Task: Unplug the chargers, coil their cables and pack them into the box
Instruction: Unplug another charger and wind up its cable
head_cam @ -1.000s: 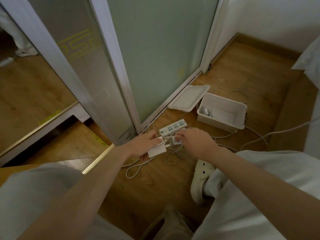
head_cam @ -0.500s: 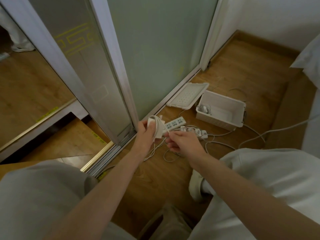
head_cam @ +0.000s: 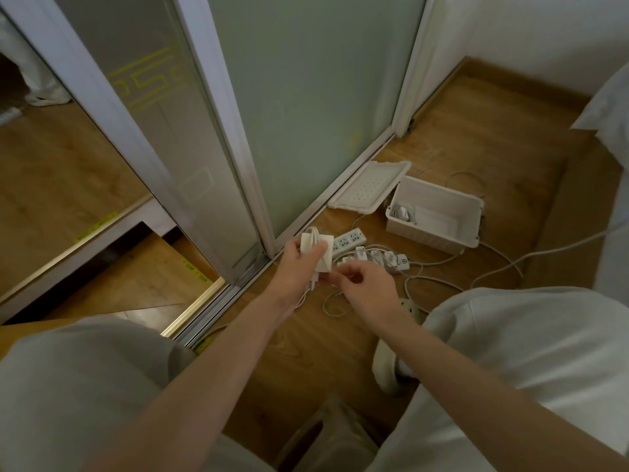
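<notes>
My left hand [head_cam: 299, 267] grips a white square charger [head_cam: 321, 250] with a few turns of its white cable wound around it. Just to its right, my right hand [head_cam: 364, 284] pinches the same cable [head_cam: 332, 303], whose loose end loops down onto the wooden floor. Behind the hands lies a white power strip [head_cam: 350, 238], and beside it a second strip with several chargers [head_cam: 381, 257] plugged in. The open white box [head_cam: 439, 240] stands further right, with one coiled charger [head_cam: 403, 212] in its left corner.
The box's white lid [head_cam: 369, 189] lies by the glass sliding door [head_cam: 306, 107]. Loose white cables [head_cam: 503, 260] trail over the floor to the right. A mirror panel [head_cam: 51, 172] stands on the left. My knees and a white shoe [head_cam: 386, 369] fill the foreground.
My left hand lifted the charger off the floor and turned it upright. Cable turns now lie around it, and my right hand came in close below it with the cable.
</notes>
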Demonstrator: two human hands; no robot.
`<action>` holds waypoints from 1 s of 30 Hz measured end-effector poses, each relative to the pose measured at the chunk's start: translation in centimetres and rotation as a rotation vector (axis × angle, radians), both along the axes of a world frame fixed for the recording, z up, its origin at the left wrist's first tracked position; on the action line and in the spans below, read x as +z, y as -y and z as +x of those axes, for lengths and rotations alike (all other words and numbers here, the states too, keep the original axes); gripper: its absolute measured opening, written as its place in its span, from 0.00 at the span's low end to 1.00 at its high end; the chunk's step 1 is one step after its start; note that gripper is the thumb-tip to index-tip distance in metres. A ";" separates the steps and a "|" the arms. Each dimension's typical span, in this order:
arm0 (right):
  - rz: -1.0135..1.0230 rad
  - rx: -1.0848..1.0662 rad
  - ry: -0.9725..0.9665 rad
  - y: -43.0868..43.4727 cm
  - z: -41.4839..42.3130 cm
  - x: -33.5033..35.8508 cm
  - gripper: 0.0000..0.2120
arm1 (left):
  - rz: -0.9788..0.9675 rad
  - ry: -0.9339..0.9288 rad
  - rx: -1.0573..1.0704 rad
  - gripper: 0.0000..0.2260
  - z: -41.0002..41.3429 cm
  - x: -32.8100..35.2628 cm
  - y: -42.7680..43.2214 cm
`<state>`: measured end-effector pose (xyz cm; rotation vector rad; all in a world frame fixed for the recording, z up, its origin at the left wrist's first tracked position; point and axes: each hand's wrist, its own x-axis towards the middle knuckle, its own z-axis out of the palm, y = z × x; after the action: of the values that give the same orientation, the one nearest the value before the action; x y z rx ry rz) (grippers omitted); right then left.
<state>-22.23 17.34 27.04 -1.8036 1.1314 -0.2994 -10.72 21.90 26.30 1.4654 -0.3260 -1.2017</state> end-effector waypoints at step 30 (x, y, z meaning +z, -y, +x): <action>-0.379 0.578 -0.200 3.1 -2.6 1.2 0.17 | 0.258 0.126 -0.787 0.17 2.3 1.9 0.0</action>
<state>-24.82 14.19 28.22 -2.4494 0.6601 0.0173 -8.42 21.86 28.20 1.6985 -0.9212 -1.8231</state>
